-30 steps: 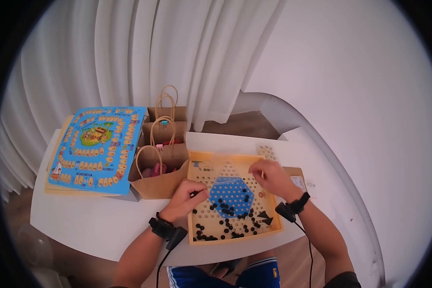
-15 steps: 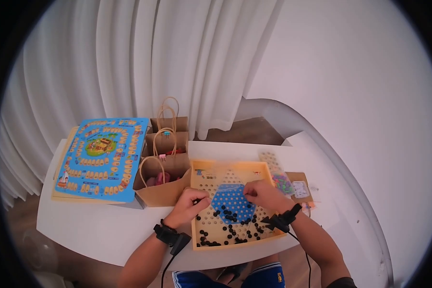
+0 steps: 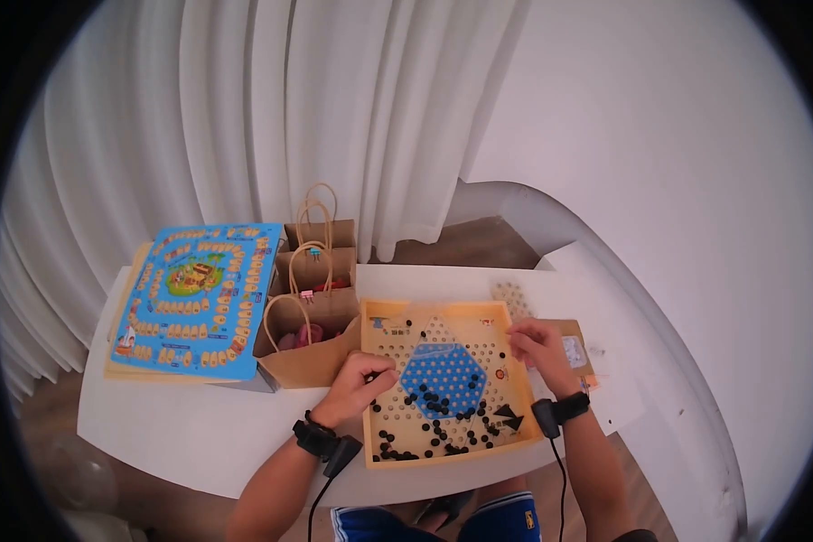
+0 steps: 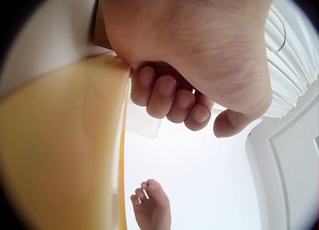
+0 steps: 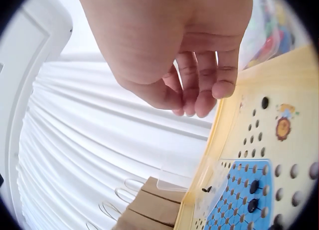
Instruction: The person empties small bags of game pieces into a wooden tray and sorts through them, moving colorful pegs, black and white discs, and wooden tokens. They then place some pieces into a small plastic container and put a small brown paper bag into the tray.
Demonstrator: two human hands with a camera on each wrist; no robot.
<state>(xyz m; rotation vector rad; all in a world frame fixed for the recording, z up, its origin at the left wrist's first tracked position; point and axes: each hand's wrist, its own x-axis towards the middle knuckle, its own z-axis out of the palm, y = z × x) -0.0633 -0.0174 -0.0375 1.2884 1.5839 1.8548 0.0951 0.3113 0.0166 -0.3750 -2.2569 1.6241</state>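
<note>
A yellow-framed tray (image 3: 368, 434) holds a board with a blue hexagon (image 3: 443, 366) and scattered black pieces (image 3: 435, 432). At its left rim my left hand (image 3: 357, 384) is held with curled fingers; a dark spot shows between thumb and fingers, but I cannot tell whether it is a piece. My right hand (image 3: 542, 352) hovers at the right rim, fingers loosely bent. In the right wrist view, nothing shows between the fingers of that hand (image 5: 199, 75), and a black piece (image 5: 265, 103) lies on the board beside it.
Brown paper bags (image 3: 312, 352) with looped handles stand left of the tray. Further left lies a blue game board (image 3: 190, 298). A small brown box (image 3: 574, 339) and a see-through sheet of beads (image 3: 512, 296) lie at the right, on the white table (image 3: 190, 434).
My right hand has moved from over the blue hexagon to the tray's right rim. Single black pieces now show near the tray's top and right. My left hand has kept its place.
</note>
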